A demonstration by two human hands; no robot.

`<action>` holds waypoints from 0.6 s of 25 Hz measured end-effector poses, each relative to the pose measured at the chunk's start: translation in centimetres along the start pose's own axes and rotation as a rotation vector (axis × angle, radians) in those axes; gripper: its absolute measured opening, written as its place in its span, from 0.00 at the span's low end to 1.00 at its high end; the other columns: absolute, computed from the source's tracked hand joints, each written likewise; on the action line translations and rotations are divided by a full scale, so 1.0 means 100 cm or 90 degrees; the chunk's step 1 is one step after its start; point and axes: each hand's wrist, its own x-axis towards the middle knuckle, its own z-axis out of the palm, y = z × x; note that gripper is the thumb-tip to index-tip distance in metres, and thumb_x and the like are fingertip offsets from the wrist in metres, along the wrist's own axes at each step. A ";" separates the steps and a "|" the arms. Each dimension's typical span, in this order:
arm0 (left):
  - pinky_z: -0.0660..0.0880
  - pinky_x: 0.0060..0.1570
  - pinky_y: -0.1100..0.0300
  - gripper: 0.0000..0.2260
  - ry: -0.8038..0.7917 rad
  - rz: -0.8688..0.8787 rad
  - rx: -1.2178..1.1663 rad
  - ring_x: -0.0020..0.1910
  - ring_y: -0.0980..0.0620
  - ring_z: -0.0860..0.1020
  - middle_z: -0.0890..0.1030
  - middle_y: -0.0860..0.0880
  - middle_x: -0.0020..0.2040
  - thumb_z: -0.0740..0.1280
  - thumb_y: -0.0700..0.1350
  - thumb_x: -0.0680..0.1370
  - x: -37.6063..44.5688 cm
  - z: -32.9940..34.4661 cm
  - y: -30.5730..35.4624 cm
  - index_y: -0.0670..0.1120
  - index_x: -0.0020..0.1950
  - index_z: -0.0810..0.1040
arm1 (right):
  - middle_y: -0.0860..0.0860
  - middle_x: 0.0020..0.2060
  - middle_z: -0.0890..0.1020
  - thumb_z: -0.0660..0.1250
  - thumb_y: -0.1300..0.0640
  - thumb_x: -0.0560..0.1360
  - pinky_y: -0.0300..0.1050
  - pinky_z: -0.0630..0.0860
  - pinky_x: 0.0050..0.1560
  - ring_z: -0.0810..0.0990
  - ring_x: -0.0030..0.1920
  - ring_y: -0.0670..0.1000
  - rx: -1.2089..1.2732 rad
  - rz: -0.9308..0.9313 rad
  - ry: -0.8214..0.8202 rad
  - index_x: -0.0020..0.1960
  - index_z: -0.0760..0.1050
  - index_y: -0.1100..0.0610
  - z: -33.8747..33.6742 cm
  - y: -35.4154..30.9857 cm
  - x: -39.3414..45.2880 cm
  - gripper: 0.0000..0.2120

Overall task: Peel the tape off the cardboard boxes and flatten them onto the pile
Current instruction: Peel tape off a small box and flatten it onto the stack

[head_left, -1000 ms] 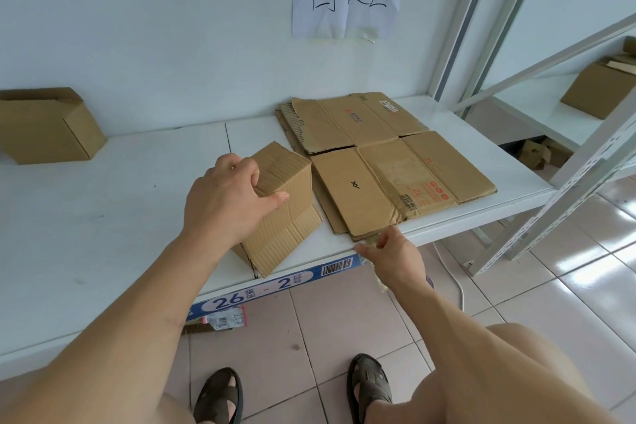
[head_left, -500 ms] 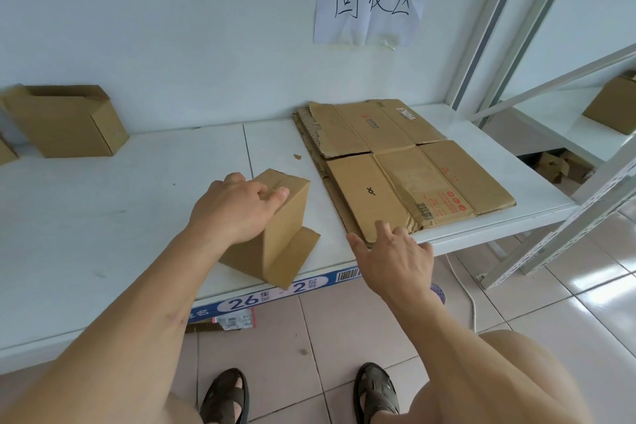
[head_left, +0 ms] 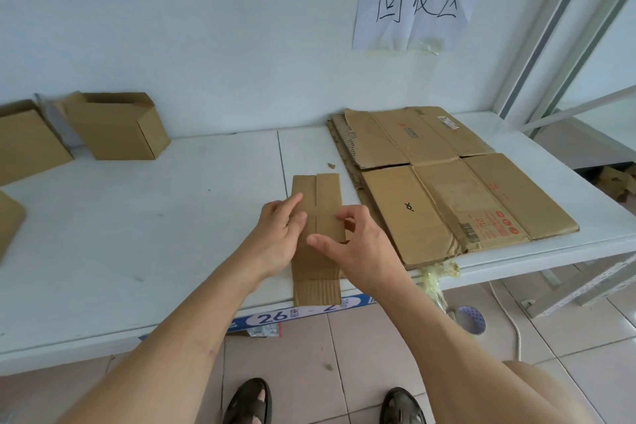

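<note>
Head view — small flattened box [head_left: 318,217] under both hands, long axis toward us, pile [head_left: 447,189] just right; we'd slide right; left hand [head_left: 280,237] fingers straight, pressing; right hand [head_left: 358,248] fingers loosely apart.

flattened box [head_left: 318,203] middle hidden under hands | left boxes [head_left: 25,144] cut by frame edge

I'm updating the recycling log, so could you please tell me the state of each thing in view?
Small box: flattened, lying on the shelf beside the pile.
Pile: flattened boxes, stacked.
Left hand: fingers straight, pressing the small box.
Right hand: fingers loosely curled over the small box.
Open box: still unflattened, by the wall.
</note>
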 end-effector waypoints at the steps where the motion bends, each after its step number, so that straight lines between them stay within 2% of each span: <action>1: 0.61 0.69 0.57 0.20 0.031 0.016 0.043 0.73 0.50 0.64 0.60 0.50 0.74 0.53 0.56 0.83 0.004 -0.001 -0.002 0.56 0.76 0.62 | 0.41 0.58 0.73 0.72 0.33 0.67 0.36 0.70 0.56 0.70 0.60 0.40 0.006 0.004 -0.009 0.66 0.65 0.49 0.000 0.000 0.006 0.35; 3: 0.64 0.62 0.61 0.17 0.123 0.057 0.099 0.67 0.51 0.70 0.66 0.49 0.70 0.55 0.55 0.83 0.016 -0.007 -0.004 0.51 0.69 0.71 | 0.41 0.58 0.73 0.74 0.35 0.65 0.39 0.73 0.59 0.71 0.62 0.41 0.031 0.000 -0.036 0.65 0.65 0.49 0.001 0.003 0.015 0.36; 5: 0.62 0.60 0.63 0.15 0.179 0.080 0.076 0.68 0.53 0.70 0.67 0.51 0.70 0.57 0.53 0.83 0.030 -0.013 -0.005 0.46 0.62 0.75 | 0.42 0.59 0.75 0.75 0.34 0.62 0.42 0.75 0.61 0.73 0.63 0.42 0.064 -0.005 -0.071 0.64 0.66 0.48 0.002 0.006 0.021 0.37; 7: 0.59 0.63 0.65 0.16 0.162 0.090 0.026 0.71 0.57 0.65 0.64 0.54 0.74 0.56 0.53 0.83 0.044 -0.016 -0.004 0.46 0.66 0.73 | 0.42 0.60 0.76 0.74 0.33 0.59 0.43 0.76 0.60 0.74 0.63 0.42 0.079 -0.014 -0.103 0.62 0.66 0.47 0.002 0.009 0.027 0.38; 9: 0.61 0.67 0.63 0.19 0.134 0.094 0.008 0.72 0.56 0.65 0.66 0.54 0.74 0.53 0.54 0.84 0.054 -0.015 -0.005 0.48 0.72 0.69 | 0.38 0.60 0.74 0.75 0.32 0.57 0.45 0.77 0.61 0.74 0.63 0.41 0.089 -0.028 -0.127 0.61 0.66 0.46 0.001 0.011 0.031 0.39; 12: 0.65 0.66 0.60 0.19 0.182 0.108 0.036 0.68 0.54 0.70 0.72 0.52 0.68 0.53 0.55 0.84 0.062 -0.014 -0.007 0.48 0.70 0.71 | 0.34 0.60 0.73 0.75 0.32 0.58 0.45 0.77 0.62 0.74 0.63 0.39 0.126 -0.023 -0.131 0.59 0.66 0.42 0.001 0.013 0.033 0.34; 15: 0.64 0.61 0.66 0.17 0.236 0.145 0.010 0.63 0.57 0.71 0.73 0.53 0.65 0.55 0.53 0.84 0.061 -0.014 -0.007 0.49 0.68 0.73 | 0.35 0.57 0.76 0.69 0.30 0.62 0.44 0.78 0.59 0.76 0.61 0.39 0.134 -0.023 -0.096 0.55 0.67 0.40 0.002 0.011 0.032 0.26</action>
